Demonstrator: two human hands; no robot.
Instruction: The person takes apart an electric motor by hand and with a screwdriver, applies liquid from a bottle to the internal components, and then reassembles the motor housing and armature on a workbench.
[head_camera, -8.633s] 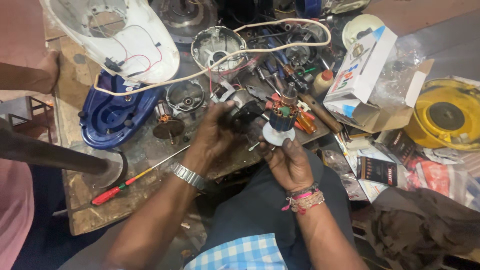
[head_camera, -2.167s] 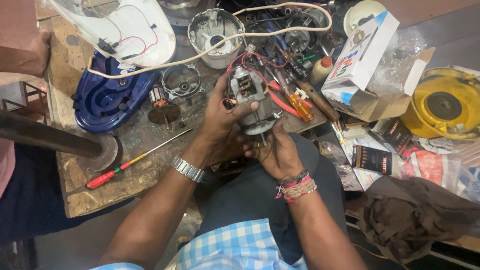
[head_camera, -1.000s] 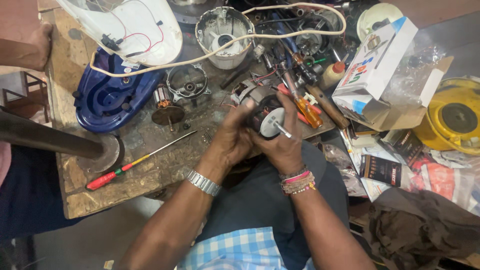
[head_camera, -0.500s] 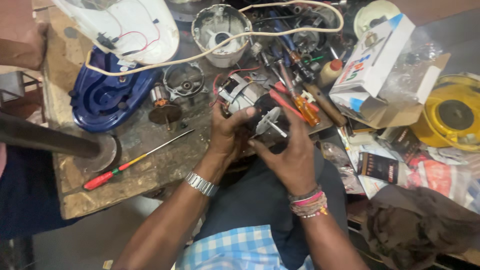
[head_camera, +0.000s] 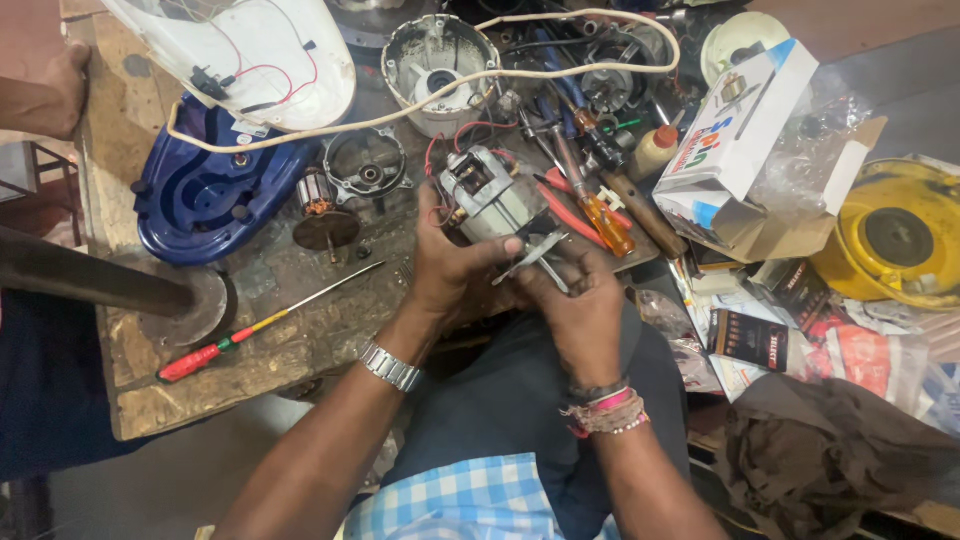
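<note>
Workbench, left to right: red-handled screwdriver (head_camera: 262, 325) lying flat; blue plastic housing (head_camera: 205, 195) under a white shell (head_camera: 255, 50); loose rotor (head_camera: 322, 215) beside it. Centre, above the bench edge: electric motor (head_camera: 487, 200), gripped from below by the left hand (head_camera: 445, 265); right hand (head_camera: 572, 300) closed on the metal bracket (head_camera: 540, 257) at the motor's near end. Further right: orange-handled screwdriver (head_camera: 605, 222), cardboard box (head_camera: 735, 140), yellow round part (head_camera: 900, 235).

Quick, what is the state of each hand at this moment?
Left hand: closed around the electric motor, holding it.
Right hand: closed on the motor's lower end; whether it also holds a tool cannot be told.
</note>
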